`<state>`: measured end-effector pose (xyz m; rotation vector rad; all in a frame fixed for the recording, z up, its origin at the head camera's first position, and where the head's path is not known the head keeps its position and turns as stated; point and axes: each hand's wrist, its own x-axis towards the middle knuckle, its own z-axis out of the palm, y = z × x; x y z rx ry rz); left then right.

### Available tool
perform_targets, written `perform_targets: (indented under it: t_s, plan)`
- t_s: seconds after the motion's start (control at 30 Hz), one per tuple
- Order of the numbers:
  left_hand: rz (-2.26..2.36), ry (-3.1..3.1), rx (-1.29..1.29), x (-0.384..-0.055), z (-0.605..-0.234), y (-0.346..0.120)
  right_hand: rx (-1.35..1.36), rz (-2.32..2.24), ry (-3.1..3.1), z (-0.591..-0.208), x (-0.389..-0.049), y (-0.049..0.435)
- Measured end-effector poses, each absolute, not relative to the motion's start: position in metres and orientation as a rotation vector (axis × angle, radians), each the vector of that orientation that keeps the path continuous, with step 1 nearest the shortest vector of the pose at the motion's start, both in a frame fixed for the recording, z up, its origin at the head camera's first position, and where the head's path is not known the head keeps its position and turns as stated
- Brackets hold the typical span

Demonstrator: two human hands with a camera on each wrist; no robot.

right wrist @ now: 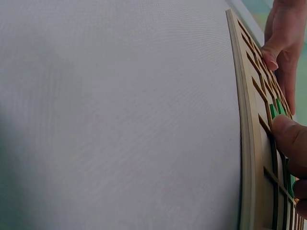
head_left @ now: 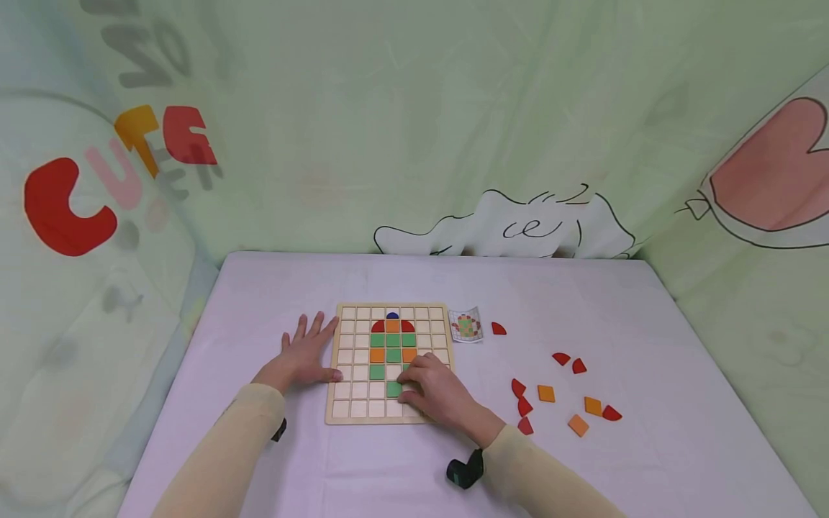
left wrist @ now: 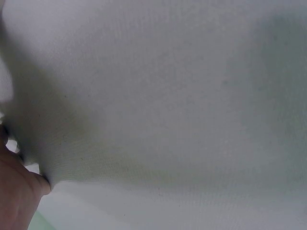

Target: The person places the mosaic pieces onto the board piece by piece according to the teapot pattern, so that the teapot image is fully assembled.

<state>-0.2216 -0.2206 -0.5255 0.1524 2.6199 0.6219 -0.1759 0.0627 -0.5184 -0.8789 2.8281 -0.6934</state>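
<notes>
A wooden grid board [head_left: 350, 416] lies on the table with green, orange and red tiles and a blue piece in its cells. My left hand [head_left: 306, 357] spreads its fingers at the board's left edge, its thumb on the frame. Over the lower right cells is my right hand [head_left: 437, 388], fingers bent and thumb apart from them. Beside that thumb sits a green tile [head_left: 393, 389]; another green tile [head_left: 406, 367] shows partly under the fingers. In the right wrist view the thumb [right wrist: 288, 132] is close to green tiles. Nothing pinched is visible, though the fingers hide part of the board.
A small pattern card [head_left: 466, 325] lies against the board's upper right edge. To the right are scattered loose red quarter-round pieces [head_left: 561, 357] and orange squares [head_left: 546, 393]. A pale cloth covers the table [head_left: 291, 280]; a printed curtain [head_left: 414, 129] hangs behind it.
</notes>
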Motion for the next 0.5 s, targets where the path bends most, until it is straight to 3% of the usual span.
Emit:
perform_targets:
  t_s: [0.5]
  plan:
    - [0.617,2.59,0.139,-0.214,-0.498,-0.214,-0.835,-0.71,2.891,-0.517,-0.174,0.056]
